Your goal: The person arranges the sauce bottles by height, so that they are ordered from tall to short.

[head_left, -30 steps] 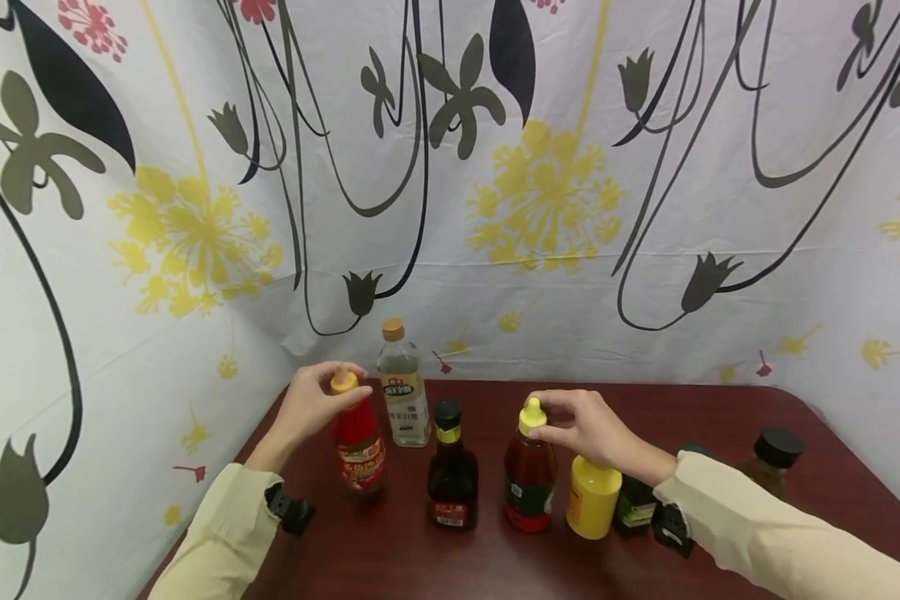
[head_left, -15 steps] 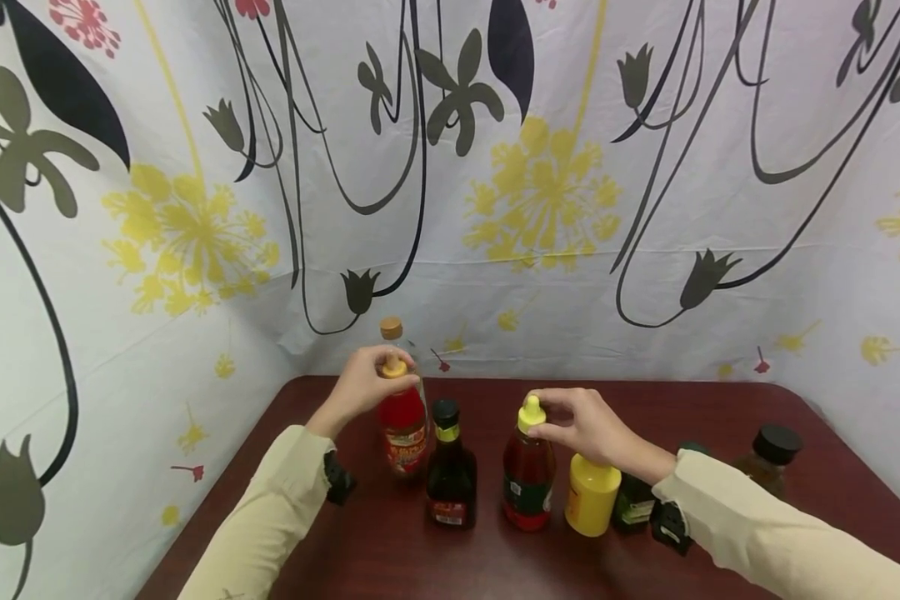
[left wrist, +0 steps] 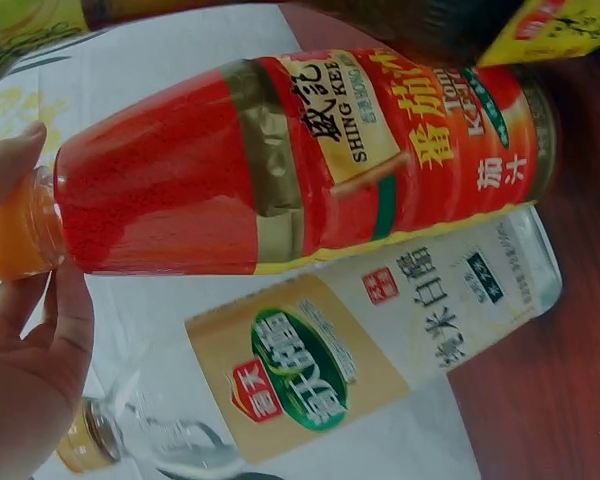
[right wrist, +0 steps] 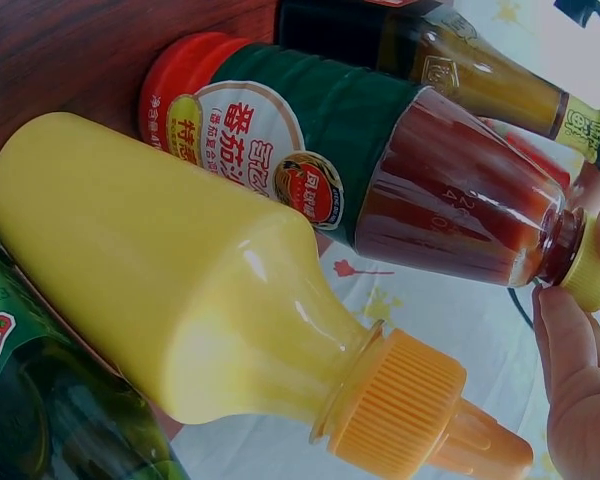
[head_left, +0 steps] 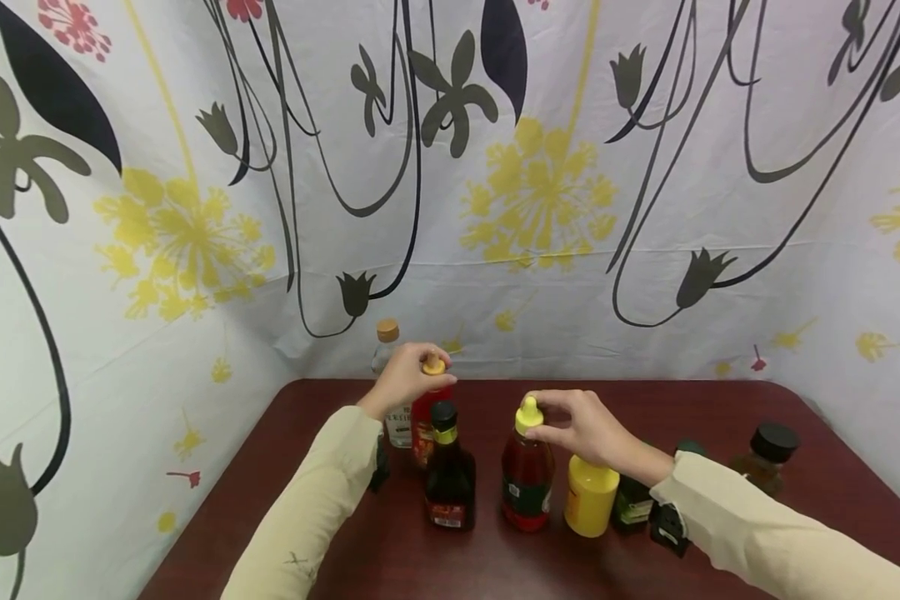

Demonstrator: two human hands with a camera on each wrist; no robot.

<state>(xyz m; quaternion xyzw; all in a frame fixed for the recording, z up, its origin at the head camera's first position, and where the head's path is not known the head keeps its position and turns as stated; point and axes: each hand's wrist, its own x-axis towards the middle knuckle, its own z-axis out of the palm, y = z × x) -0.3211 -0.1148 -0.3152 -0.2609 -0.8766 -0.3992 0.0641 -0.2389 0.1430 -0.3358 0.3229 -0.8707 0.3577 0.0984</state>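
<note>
White cloth (head_left: 435,225) printed with flowers hangs behind the dark red-brown, glossy surface (head_left: 510,571). Near the back, the left hand (head_left: 405,379) pinches the Shing Kee tomato ketchup bottle (left wrist: 330,160) by its cap, its base hidden; the right hand (head_left: 588,427) grips the green-labelled ketchup bottle's (head_left: 527,482) yellow cap (head_left: 528,416), beside a yellow squeeze bottle (head_left: 592,497).

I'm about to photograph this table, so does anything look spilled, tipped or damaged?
Nothing stands out: no spill or damage shows, the dark bottle and yellow bottle stand upright, the left hand grips a ketchup bottle, the right hand a red sauce bottle.
</note>
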